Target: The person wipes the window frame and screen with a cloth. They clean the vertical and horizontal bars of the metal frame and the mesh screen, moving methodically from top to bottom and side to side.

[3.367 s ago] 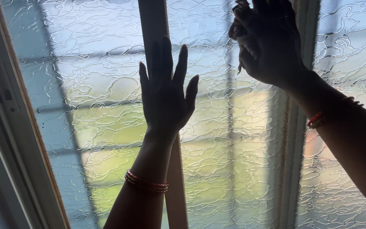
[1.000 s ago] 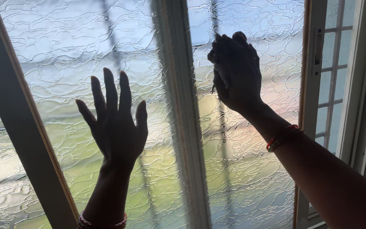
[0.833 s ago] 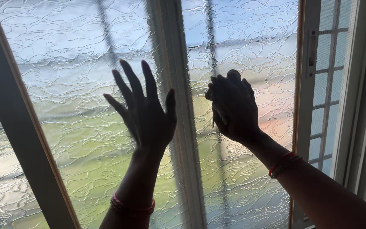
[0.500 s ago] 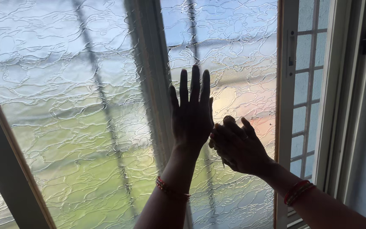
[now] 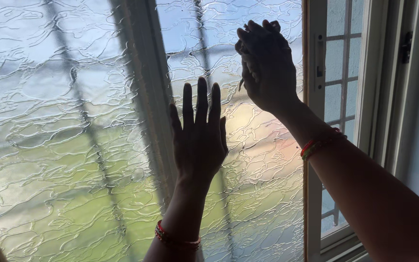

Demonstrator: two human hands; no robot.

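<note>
The right hand [image 5: 265,63] has gone up. A moment ago it was low, next to the left hand [image 5: 200,140]. Now it is higher than the left hand. The left hand has hardly moved.

There is only the head view. A grey post [image 5: 141,97] runs up the middle of the window. Both hands are on the bumpy glass [image 5: 253,194] to the right of this post. The left hand is just beside the post. It lies flat on the glass with its fingers straight and close together. The right hand is farther from the post and nearer the white frame [image 5: 311,160]. Its fingers are curled up tight. A small dark bit sticks out under them, but I cannot tell what it is. Both wrists wear red bangles [image 5: 318,144].

It looks like rubbing the glass, with the flat hand holding the pane steady. Another rub would need the curled hand pressed firmly on the glass.
</note>
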